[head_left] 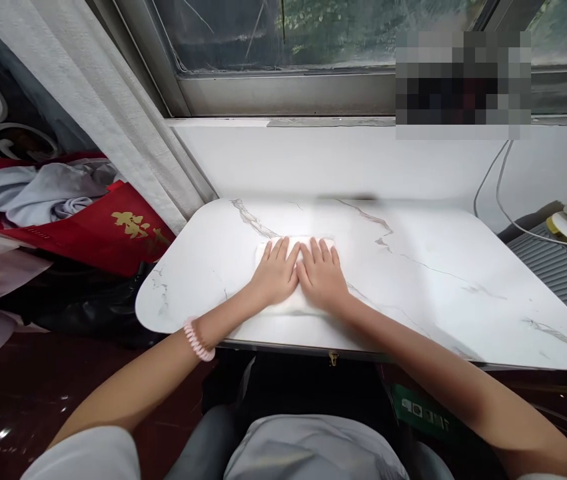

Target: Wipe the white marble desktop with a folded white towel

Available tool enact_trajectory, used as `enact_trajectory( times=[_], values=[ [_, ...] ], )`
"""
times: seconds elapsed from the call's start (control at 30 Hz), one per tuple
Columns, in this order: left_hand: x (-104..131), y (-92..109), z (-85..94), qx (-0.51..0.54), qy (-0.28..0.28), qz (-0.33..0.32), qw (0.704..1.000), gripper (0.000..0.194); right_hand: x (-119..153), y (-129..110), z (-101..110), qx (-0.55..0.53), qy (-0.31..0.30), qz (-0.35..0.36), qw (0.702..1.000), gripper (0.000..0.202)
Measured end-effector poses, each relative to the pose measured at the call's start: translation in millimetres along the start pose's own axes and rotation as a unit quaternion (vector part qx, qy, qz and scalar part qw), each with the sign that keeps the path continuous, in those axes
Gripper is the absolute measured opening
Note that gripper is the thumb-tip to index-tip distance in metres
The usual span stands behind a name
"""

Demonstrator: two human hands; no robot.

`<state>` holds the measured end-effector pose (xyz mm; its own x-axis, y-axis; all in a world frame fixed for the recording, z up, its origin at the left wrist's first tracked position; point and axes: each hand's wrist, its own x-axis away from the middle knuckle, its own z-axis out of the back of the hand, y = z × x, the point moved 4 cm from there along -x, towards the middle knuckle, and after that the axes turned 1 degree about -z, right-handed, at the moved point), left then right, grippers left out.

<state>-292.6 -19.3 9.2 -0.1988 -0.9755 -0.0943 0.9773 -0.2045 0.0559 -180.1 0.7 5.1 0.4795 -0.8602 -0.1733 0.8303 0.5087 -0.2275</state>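
Observation:
A white folded cloth [296, 305] lies flat on the white marble-patterned table [443, 287], near its front edge. My left hand [276, 270] rests palm down on the left part of the cloth, fingers spread and pointing away from me. Beside it my right hand [324, 273] lies palm down on the right part, its fingers also apart. The thumbs and index fingers of the two hands meet or nearly meet in the middle. Much of the cloth is hidden under my palms. A pink coiled band [199, 340] circles my left wrist.
A white wall [303, 160] and a window stand behind the table. On the left are a pale curtain [108, 100] and a red bag [88, 237] with light clothes in it. Cables [499, 180] hang at the right, above a grey ribbed surface [558, 277].

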Motion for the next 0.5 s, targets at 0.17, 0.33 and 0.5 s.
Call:
enact_trajectory(
  times=[0.17, 0.33, 0.5],
  values=[
    [53, 0, 4.5, 0.002, 0.022, -0.011, 1.0, 0.056, 39, -30, 0, 0.005, 0.005, 0.053, 0.999, 0.059],
    [72, -3, 6.4, 0.005, 0.02, -0.011, 1.0, 0.056, 47, -43, 0, 0.001, 0.001, 0.08, 0.997, 0.06],
    [59, -16, 3.7, 0.0, 0.022, -0.002, 1.0, 0.056, 27, -41, -3, -0.006, 0.0, 0.099, 0.995, 0.059]
  ],
)
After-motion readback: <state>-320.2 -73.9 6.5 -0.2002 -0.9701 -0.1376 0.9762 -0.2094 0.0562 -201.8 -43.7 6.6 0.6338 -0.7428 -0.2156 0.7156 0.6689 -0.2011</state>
